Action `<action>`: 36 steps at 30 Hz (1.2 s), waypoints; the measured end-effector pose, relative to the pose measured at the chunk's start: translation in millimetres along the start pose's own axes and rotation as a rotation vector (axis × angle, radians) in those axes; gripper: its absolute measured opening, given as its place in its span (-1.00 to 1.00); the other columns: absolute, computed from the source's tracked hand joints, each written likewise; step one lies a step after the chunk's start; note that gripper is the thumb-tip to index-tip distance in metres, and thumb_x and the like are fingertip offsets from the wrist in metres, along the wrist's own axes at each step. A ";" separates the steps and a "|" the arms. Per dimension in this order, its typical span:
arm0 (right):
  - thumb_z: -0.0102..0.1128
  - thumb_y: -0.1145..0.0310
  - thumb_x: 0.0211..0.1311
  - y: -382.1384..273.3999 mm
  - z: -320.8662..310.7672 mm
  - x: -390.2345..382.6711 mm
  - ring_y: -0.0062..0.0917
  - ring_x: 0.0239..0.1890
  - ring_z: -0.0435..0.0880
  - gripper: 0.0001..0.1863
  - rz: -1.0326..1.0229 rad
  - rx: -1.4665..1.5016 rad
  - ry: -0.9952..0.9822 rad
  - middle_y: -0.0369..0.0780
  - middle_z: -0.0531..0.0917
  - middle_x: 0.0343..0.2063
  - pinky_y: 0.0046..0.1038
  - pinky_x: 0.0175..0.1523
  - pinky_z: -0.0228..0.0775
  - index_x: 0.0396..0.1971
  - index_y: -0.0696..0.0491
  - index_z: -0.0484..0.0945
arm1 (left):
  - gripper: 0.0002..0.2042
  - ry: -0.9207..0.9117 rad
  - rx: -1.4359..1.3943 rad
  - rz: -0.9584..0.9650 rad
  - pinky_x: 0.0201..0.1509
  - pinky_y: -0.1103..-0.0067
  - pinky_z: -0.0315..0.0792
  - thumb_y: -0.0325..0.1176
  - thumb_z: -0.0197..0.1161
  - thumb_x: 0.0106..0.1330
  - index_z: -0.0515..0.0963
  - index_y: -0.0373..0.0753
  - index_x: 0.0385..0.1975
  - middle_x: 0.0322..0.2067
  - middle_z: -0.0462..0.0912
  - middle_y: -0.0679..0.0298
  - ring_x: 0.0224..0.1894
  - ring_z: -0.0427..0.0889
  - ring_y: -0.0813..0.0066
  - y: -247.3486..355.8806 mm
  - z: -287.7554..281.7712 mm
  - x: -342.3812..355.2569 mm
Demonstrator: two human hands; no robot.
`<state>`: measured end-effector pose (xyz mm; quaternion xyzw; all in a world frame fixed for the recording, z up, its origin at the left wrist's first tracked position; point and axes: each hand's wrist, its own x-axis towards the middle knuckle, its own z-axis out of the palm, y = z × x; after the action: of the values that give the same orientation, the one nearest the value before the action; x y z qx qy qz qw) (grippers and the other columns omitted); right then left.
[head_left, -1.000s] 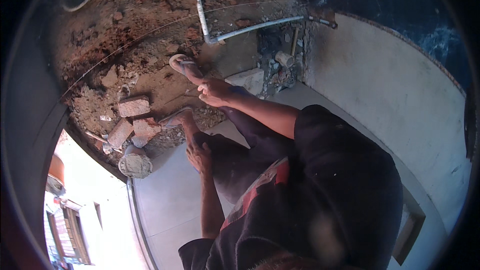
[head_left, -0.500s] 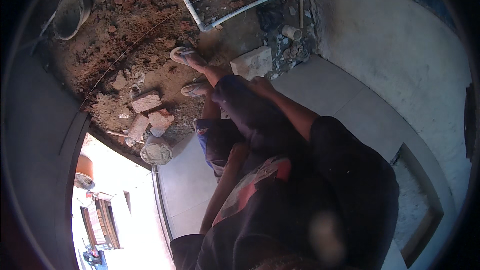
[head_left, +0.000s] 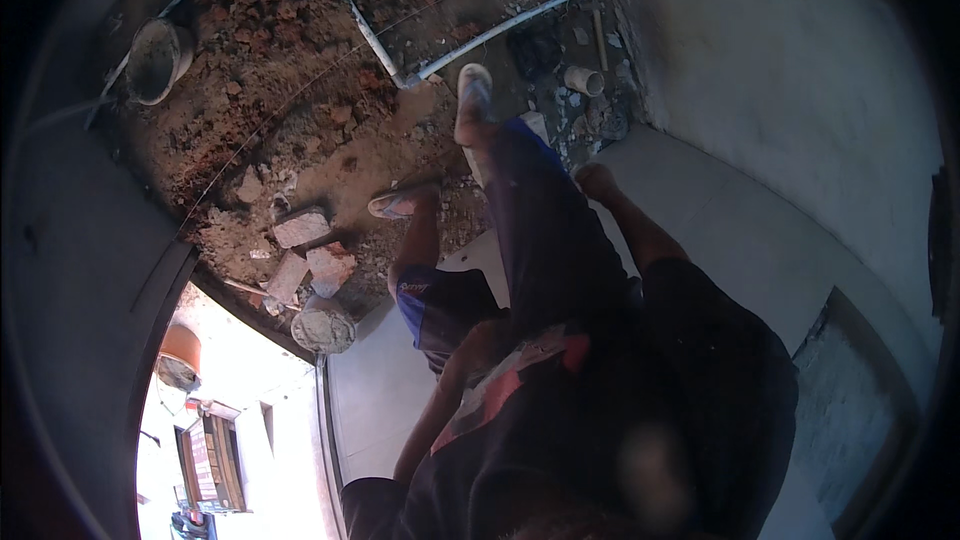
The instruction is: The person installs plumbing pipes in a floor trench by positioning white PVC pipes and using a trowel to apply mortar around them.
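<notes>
Ledge, a smooth pale concrete slab, runs beneath the person, and the right hand rests on its edge, fingers curled, nothing in its grip. Nearer than that, the left hand is pressed against the knee and too shadowed to tell how its fingers lie. Beyond the ledge lie rough reddish rubble, two broken bricks and a round bucket. Farther off, thin metal pipes meet at a corner, and a pan sits at the rim.

The right hand is seen resting on the pale ledge, fingers curled, holding nothing; the left hand is tucked by the knee.
</notes>
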<state>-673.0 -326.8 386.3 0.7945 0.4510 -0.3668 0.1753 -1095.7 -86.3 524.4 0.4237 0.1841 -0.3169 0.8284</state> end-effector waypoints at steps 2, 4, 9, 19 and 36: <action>0.09 0.32 0.07 35.3 9.8 37.5 -0.19 -0.32 0.64 -0.83 0.036 -0.152 -0.079 -0.11 0.66 -0.42 -0.17 -0.20 0.47 -0.47 0.07 0.62 | -0.69 0.060 -0.008 0.007 0.09 0.41 0.42 -0.34 0.07 0.27 0.54 -0.28 -0.03 -0.03 0.58 0.03 0.00 0.58 0.13 59.5 -6.4 -1.2; 0.20 0.31 -0.07 65.0 1.5 85.5 -0.19 -0.23 0.65 -0.81 0.210 -0.220 -0.177 -0.10 0.67 -0.37 -0.21 -0.14 0.47 -0.41 0.04 0.63 | -0.68 0.004 0.249 0.058 0.13 0.38 0.39 -0.32 0.06 0.28 0.54 -0.25 -0.02 0.00 0.57 0.02 0.05 0.55 0.09 87.4 -27.8 26.5; 0.19 0.26 -0.12 160.3 22.1 215.6 -0.18 -0.26 0.65 -0.81 0.436 -0.113 -0.020 -0.10 0.66 -0.39 -0.19 -0.20 0.48 -0.50 0.03 0.63 | -0.66 -0.244 0.497 0.158 0.19 0.30 0.34 -0.23 0.06 0.30 0.53 -0.21 0.00 -0.01 0.55 0.01 0.04 0.52 0.02 30.0 -136.7 141.1; 0.08 0.17 0.18 323.9 178.1 448.5 -0.13 -0.16 0.62 -0.70 0.588 0.188 0.320 0.01 0.63 -0.28 -0.14 -0.08 0.42 -0.31 0.10 0.61 | -0.52 0.816 1.316 0.482 0.17 0.21 0.26 -0.22 0.17 0.23 0.31 -0.29 0.11 0.03 0.39 -0.02 0.10 0.37 -0.03 46.0 -434.0 493.3; 0.07 0.07 0.14 350.6 244.4 510.1 -0.36 -0.39 0.61 -0.55 0.650 1.446 0.457 -0.17 0.62 -0.33 -0.26 -0.40 0.45 -0.24 0.20 0.57 | -0.62 1.014 1.504 0.614 0.04 0.25 0.38 -0.04 0.20 0.20 0.48 -0.23 -0.18 -0.14 0.45 0.06 -0.03 0.43 0.05 -7.1 -455.8 541.6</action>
<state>-315.2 -362.3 -173.6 0.8571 -0.1242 -0.3271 -0.3781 -721.1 83.9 -51.7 0.9613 0.1502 0.1000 0.2082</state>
